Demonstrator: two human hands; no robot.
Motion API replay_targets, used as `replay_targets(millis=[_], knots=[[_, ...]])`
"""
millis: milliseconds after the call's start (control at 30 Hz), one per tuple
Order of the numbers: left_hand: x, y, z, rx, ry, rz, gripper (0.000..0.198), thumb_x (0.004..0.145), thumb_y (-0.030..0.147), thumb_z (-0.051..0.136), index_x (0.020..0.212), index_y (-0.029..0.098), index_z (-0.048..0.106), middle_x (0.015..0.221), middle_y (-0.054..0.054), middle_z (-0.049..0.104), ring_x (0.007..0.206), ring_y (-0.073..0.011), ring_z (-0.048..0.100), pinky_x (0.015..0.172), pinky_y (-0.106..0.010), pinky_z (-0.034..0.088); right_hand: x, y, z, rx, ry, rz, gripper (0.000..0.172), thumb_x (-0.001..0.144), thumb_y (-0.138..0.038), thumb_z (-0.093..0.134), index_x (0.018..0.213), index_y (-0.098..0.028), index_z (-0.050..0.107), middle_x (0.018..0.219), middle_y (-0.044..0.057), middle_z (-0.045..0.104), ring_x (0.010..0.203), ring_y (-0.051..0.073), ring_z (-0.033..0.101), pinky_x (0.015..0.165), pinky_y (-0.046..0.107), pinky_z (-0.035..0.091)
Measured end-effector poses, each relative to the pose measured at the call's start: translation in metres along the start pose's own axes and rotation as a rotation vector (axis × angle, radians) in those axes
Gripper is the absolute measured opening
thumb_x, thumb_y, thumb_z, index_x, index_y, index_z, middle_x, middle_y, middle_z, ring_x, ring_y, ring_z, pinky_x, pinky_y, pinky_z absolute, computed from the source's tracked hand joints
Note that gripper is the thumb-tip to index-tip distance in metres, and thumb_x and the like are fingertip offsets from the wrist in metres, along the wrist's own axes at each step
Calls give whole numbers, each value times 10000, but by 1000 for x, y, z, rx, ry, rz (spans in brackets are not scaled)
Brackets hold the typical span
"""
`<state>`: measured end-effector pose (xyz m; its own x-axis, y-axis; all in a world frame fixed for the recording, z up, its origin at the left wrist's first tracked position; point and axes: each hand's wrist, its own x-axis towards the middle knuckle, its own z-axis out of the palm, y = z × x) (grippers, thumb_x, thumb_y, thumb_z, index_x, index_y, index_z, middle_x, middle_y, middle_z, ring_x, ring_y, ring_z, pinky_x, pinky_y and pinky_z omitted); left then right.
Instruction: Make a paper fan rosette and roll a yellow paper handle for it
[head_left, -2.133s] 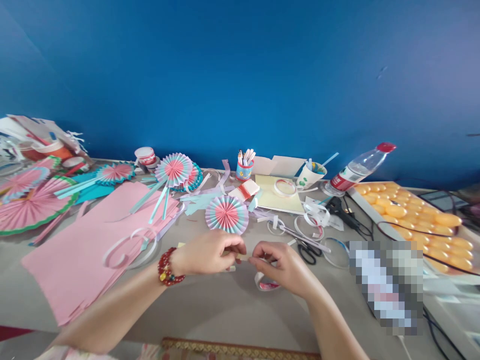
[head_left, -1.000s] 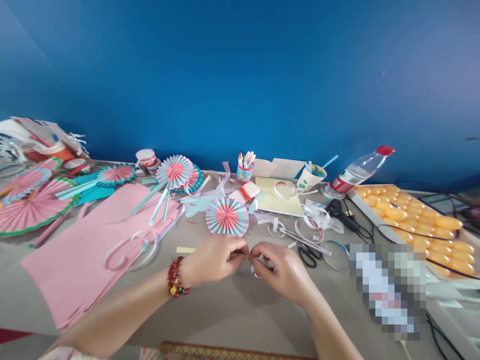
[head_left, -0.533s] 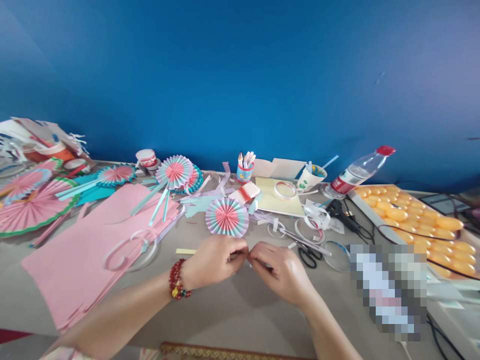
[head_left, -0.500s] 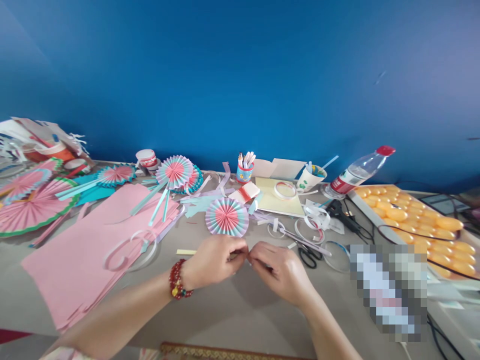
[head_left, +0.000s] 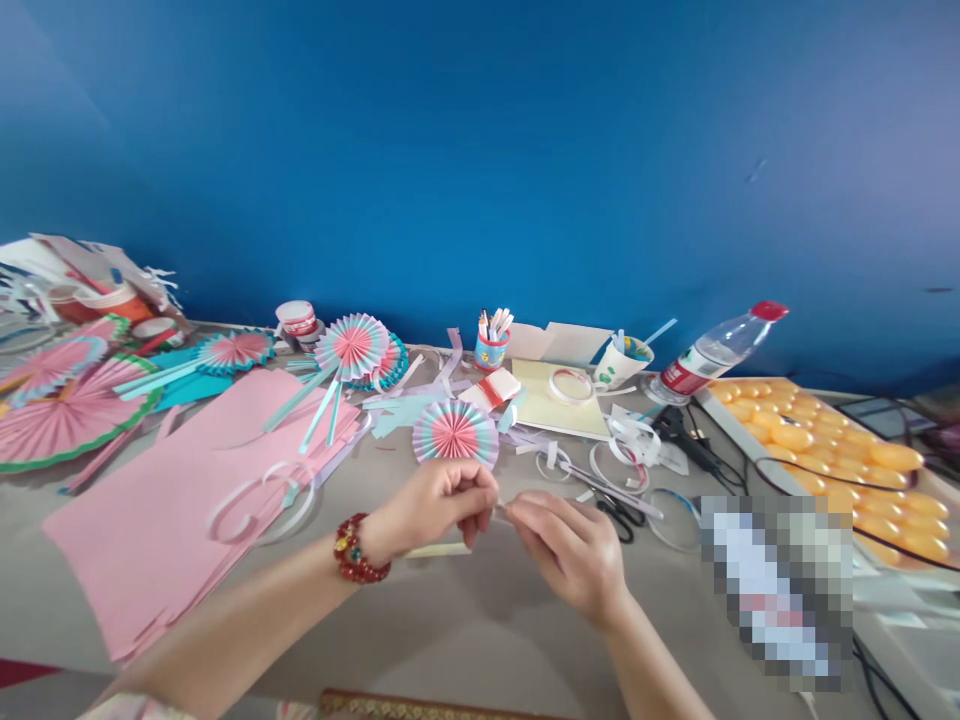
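Note:
My left hand (head_left: 446, 507), with red bead bracelets at the wrist, is closed in a pinch over the table. A pale yellow strip (head_left: 439, 550) shows under its fingers and appears to be held there. My right hand (head_left: 574, 550) is closed too, its fingertips pressed together close to the left ones. Something tiny and pale (head_left: 501, 508) shows between the two sets of fingertips, too small to name. Just behind my left hand lies a pleated paper rosette (head_left: 454, 432) in pink, lilac and mint.
Pink paper sheets (head_left: 172, 500) and pleated fans (head_left: 351, 348) lie left. Behind are a pen cup (head_left: 491, 345) and tape roll (head_left: 571, 384). Scissors (head_left: 619, 512), a glue gun (head_left: 686, 440), a bottle (head_left: 712, 355) and a tray of yellow balloon-like shapes (head_left: 817, 430) are right.
My left hand has turned, lifting its fingers, and the yellow strip has swung from the hand's left side to beneath it. The fingertips have parted slightly, and my right hand has tilted.

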<state>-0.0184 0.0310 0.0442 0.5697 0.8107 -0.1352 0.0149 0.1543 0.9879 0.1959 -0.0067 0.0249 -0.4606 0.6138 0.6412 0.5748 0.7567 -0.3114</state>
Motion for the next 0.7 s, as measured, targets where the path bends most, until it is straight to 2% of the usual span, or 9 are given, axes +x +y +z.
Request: replay_targets(millis=[100, 233, 333, 433, 500, 567, 700], knots=[[2, 5, -7, 75, 138, 45, 344, 891, 454, 588, 738, 147, 569, 665, 8, 598, 523, -78, 553, 526, -192, 437, -1, 0, -2, 66, 125, 52, 269, 904, -86, 535, 1088, -259, 629, 890, 53, 737, 817, 184, 710, 707, 274, 536], [2, 8, -13, 165, 91, 76, 344, 920, 463, 548, 800, 146, 603, 692, -12, 636, 537, -91, 574, 502, -193, 406, 1, 4, 3, 189, 114, 252, 206, 937, -150, 534, 1074, -254, 646, 968, 73, 710, 878, 203, 688, 769, 315, 554], [2, 4, -14, 239, 96, 74, 314, 930, 457, 528, 929, 155, 612, 732, -14, 644, 536, -98, 558, 493, -201, 393, 3, 9, 9, 278, 99, 324, 210, 968, -193, 484, 1074, -241, 658, 993, 78, 690, 765, 173, 672, 700, 295, 559], [1, -5, -13, 571, 93, 103, 220, 924, 375, 539, 871, 181, 627, 699, 6, 622, 604, -122, 556, 568, -222, 392, 3, 10, 11, 341, 108, 386, 230, 984, -219, 451, 1093, -232, 654, 1039, 94, 669, 633, 139, 632, 615, 282, 550], [0, -12, -11, 822, 36, 145, 210, 906, 334, 564, 771, 189, 634, 706, -2, 638, 662, -150, 573, 615, -248, 379, 3, 9, 10, 365, 115, 392, 219, 981, -227, 457, 1088, -227, 648, 1007, 90, 669, 629, 147, 637, 644, 301, 554], [1, -17, -7, 925, -4, 174, 216, 904, 344, 577, 768, 194, 652, 754, -24, 670, 711, -180, 601, 642, -272, 379, 3, 8, 9, 384, 117, 382, 214, 978, -214, 453, 1083, -234, 637, 947, 75, 673, 688, 175, 664, 715, 324, 555], [1, -13, 4, 897, 59, 195, 286, 962, 431, 498, 920, 204, 669, 887, -54, 701, 791, -194, 627, 668, -281, 399, 8, 1, 8, 368, 106, 374, 252, 977, -172, 429, 1121, -272, 609, 1026, 75, 671, 928, 230, 680, 853, 340, 523]])
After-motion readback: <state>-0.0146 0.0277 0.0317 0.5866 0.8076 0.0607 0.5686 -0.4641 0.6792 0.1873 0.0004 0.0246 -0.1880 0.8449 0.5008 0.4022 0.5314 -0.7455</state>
